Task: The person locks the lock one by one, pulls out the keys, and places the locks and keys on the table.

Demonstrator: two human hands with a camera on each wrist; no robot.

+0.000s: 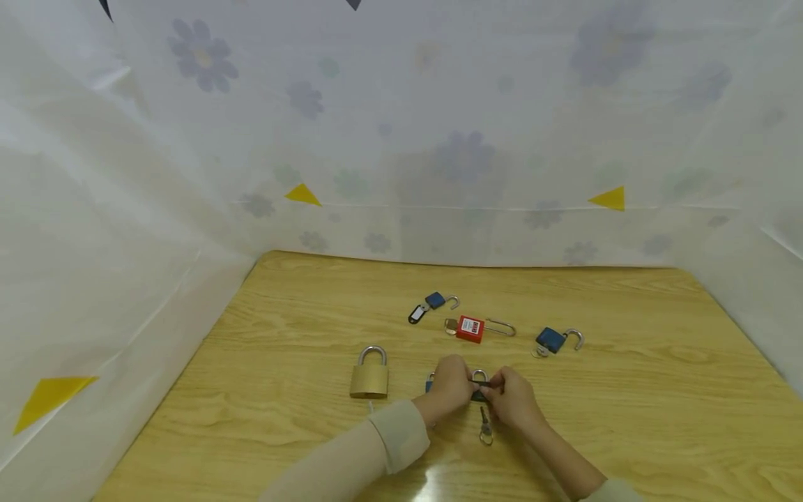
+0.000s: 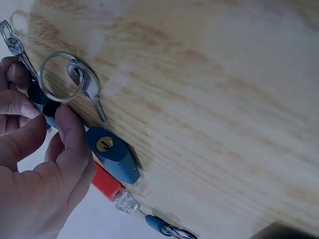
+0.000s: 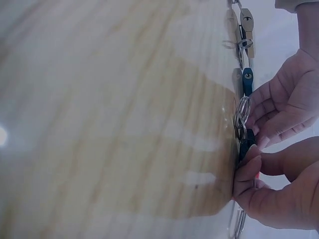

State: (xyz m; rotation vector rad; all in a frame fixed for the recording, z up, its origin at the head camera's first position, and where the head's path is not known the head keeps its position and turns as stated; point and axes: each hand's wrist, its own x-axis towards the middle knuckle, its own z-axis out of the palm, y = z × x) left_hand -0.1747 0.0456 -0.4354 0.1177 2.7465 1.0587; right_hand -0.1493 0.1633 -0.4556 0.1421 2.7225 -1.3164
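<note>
My left hand (image 1: 453, 382) and my right hand (image 1: 511, 399) meet over a small dark padlock (image 1: 479, 395), pinching it from its two sides. The shackle shows above their fingertips. In the left wrist view the dark padlock (image 2: 40, 99) has black parts at its near end, between both thumbs. A key on a ring (image 1: 486, 427) lies just in front of it. Beside my left hand is a blue padlock (image 2: 113, 155) with a brass keyhole, mostly hidden by that hand in the head view. Its neighbouring key (image 2: 91, 85) has a large ring.
A large brass padlock (image 1: 369, 381) lies to the left. Farther back are a blue padlock with a tag (image 1: 435, 300), a red padlock (image 1: 470, 328) and another blue padlock (image 1: 550, 339), their shackles open. Patterned white sheeting (image 1: 439, 230) borders the wooden table (image 1: 251, 418).
</note>
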